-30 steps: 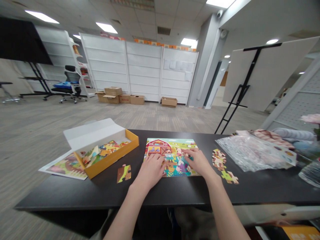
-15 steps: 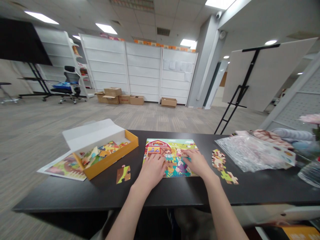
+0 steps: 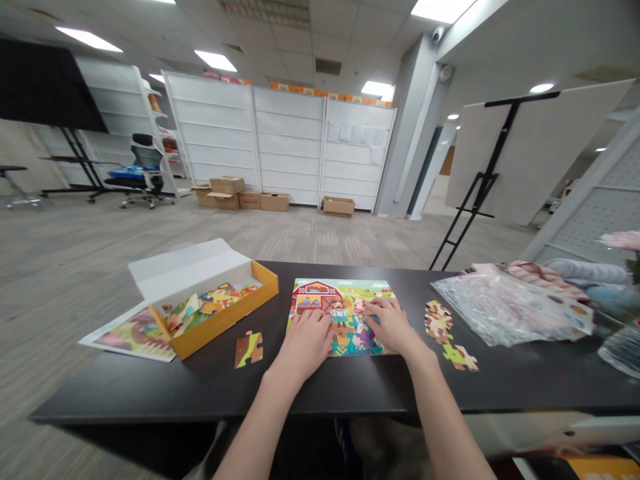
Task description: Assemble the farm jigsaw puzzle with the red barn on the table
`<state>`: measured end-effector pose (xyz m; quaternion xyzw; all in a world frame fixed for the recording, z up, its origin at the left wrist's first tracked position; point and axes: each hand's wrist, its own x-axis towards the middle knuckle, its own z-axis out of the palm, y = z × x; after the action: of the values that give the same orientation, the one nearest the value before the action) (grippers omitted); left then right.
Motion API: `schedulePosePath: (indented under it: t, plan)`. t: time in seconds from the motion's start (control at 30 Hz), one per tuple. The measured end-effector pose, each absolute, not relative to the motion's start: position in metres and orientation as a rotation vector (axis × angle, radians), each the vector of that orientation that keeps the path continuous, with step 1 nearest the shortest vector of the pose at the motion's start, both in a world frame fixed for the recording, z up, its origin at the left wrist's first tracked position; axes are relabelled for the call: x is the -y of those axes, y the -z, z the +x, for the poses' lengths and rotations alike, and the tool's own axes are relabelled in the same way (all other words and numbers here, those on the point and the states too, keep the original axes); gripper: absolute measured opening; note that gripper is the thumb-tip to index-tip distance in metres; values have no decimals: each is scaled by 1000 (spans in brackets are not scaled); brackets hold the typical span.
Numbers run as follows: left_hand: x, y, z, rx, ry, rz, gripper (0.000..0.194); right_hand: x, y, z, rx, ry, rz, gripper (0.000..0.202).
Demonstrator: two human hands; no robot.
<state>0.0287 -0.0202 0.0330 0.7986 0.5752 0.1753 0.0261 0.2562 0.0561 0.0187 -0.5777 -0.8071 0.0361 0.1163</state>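
A colourful farm-scene jigsaw puzzle (image 3: 350,291) with a red barn lies flat on the black table. My left hand (image 3: 309,339) rests over its lower left part, palm down with the fingers stretched out. On the right side, my right hand (image 3: 393,327) lies on the puzzle with its fingers spread, and part of the picture is hidden beneath both hands. One loose puzzle piece (image 3: 249,349) in brown and green sits left of my left hand. Several more pieces (image 3: 439,323) form a small cluster right of my right hand, with a green and cream pair (image 3: 460,357) below them.
An open yellow box (image 3: 227,327) of puzzle pieces stands at the left, its white lid raised, over a printed picture sheet (image 3: 135,333). Clear plastic bags (image 3: 500,307) lie at the right. The table's front edge (image 3: 200,419) is close to me.
Both hands stay on the puzzle with almost no movement. The whole view has shifted very slightly.
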Motion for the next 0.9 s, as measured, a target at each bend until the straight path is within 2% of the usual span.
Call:
schedulePosePath:
  t: [0.33, 0.53, 0.77, 0.9]
  plan:
    - [20, -32, 24, -1717, -624, 2434, 20, -58, -14, 262, 2301, -131, -1636, 33]
    - [34, -51, -17, -1783, -680, 2232, 26, -59, -13, 270, 2286, -113, -1598, 27]
    - [67, -58, -91, -2092, -303, 2027, 45, -61, -15, 272, 2302, -155, -1550, 25]
    - [69, -50, -101, -2153, -111, 1968, 35, -61, -17, 276, 2269, -214, -1500, 27]
